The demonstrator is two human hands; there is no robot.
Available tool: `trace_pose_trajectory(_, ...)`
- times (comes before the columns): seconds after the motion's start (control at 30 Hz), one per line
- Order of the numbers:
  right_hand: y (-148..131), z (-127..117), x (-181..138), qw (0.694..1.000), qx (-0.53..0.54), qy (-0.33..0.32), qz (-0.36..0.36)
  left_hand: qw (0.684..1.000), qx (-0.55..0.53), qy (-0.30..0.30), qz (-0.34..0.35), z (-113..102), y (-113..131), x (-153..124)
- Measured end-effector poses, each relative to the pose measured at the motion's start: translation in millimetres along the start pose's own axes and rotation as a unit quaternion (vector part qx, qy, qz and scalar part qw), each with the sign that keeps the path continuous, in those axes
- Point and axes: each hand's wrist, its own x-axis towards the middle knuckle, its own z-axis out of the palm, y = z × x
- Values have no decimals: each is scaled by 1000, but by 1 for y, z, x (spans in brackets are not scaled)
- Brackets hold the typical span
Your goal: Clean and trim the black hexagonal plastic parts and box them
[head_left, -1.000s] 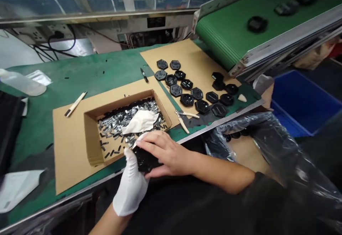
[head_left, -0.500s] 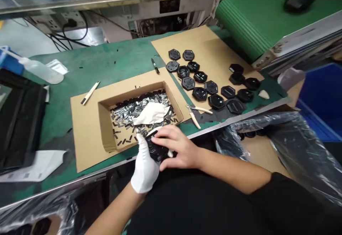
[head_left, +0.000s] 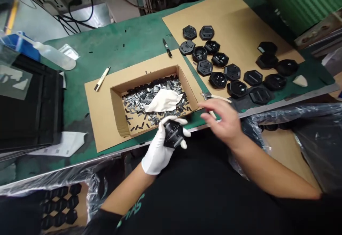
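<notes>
**Our gloved left hand (head_left: 156, 153) clenches a black hexagonal moulded part (head_left: 172, 134) while our bare right hand (head_left: 223, 119) hangs open**

We have the white-gloved fingers (head_left: 182, 122) curled around the part's edges, its ribbed face turned up towards us, apparently so that face stays in view. The bare fingers (head_left: 212, 108) are spread and released, holding nothing. Just beneath those fingertips lie beige-handled pliers (head_left: 211, 97), partly hidden behind them. Beyond the bare fingers, more black hexagonal parts (head_left: 232, 72) sit on a cardboard sheet (head_left: 235, 24), spaced singly, seemingly to keep each one apart. Just past the gloved fingers, the near wall of a cardboard tray (head_left: 116, 110) stands between them and a heap of small metal clips (head_left: 133, 101), with a white cloth (head_left: 163, 100) lying on top. Farther beyond the fingers we see a black marker (head_left: 167, 47), and to the right of the bare fingers a black plastic bag (head_left: 315, 138) bulges below the bench edge
</notes>
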Motion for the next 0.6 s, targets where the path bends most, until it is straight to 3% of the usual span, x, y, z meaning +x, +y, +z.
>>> trace_pose_trajectory(0.07, 22, -12, -9, 987, -137, -7, 85, 997, -71, 31, 9, 5, 12, 0)
trace_pose_trajectory(0.17, 46, -18, -20, 949, -242, -106, 171, 989, -135, 68, 1, 6, 25, 2)
trace_pose_trajectory(0.23, 53, -15, -22, 938, -260, -136, 186, 985, -153, 75, -3, 5, 30, 4)
trace_pose_trajectory(0.33, 52, -14, -20, 937, -275, -112, 184, 984, -154, 88, 3, 3, 34, 5)
trace_pose_trajectory(0.47, 33, -27, -10, 970, -180, -38, 157, 988, -132, 81, 30, 0, 34, 4)
trace_pose_trajectory(0.6, -20, -32, 5, 988, 42, -134, 69, 984, -114, 98, 93, -1, 33, 3)
